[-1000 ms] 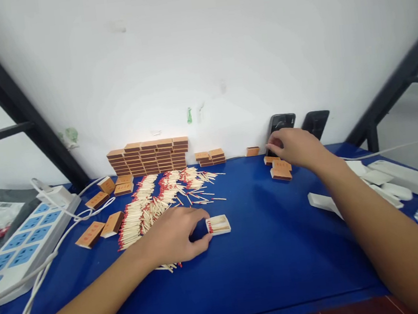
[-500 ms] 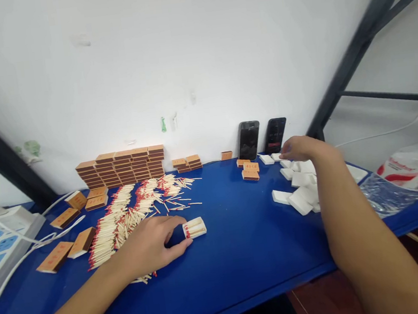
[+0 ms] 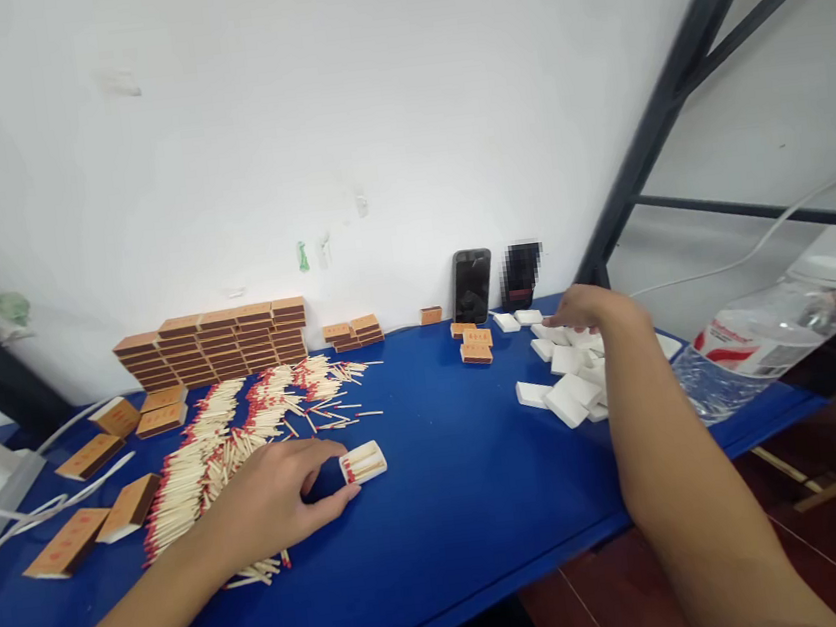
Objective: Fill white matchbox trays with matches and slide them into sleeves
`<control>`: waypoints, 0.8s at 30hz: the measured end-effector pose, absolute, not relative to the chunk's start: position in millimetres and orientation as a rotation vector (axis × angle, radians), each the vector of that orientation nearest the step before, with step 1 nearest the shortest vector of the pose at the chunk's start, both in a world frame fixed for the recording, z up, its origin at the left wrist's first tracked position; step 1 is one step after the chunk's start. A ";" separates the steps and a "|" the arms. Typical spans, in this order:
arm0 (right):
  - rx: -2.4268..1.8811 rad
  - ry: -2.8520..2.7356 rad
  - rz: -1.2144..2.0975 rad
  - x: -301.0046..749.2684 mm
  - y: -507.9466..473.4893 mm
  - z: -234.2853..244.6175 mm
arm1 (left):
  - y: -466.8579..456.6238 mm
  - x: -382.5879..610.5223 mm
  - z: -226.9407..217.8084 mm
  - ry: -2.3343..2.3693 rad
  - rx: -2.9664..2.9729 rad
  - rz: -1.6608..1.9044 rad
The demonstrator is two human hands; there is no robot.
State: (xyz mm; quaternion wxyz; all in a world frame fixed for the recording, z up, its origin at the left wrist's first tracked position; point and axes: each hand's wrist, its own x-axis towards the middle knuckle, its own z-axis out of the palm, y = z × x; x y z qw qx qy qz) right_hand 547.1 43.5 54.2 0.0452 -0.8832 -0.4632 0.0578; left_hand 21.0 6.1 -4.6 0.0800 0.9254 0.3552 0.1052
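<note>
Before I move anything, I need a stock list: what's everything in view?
match tray: one, white, front centre
loose matches: many, cream with red heads, left
box trays: many, white, right
matchbox stacks: two, orange-brown, back
scattered matchboxes: about ten, orange-brown, left and back
phones: two, dark, back
bottle: one, clear, far right
power strip: one, white, left edge
cables: several, white, both sides
table: one, blue, centre
wall: one, white, behind
frame bars: several, black, both sides
left hand: one, bare, holding match tray
right hand: one, bare, at box trays
</note>
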 end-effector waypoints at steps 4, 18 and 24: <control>-2.798 -1.385 0.349 535.6 48.5 58.7 | 6.4 19.5 -3.8 1.031 2.784 0.339; -2.581 -1.658 -0.026 519.9 76.1 32.3 | 5.3 18.6 -3.2 1.009 2.775 0.374; -2.540 -1.670 -0.127 524.4 79.5 33.1 | 3.3 20.2 -3.3 1.043 2.756 0.310</control>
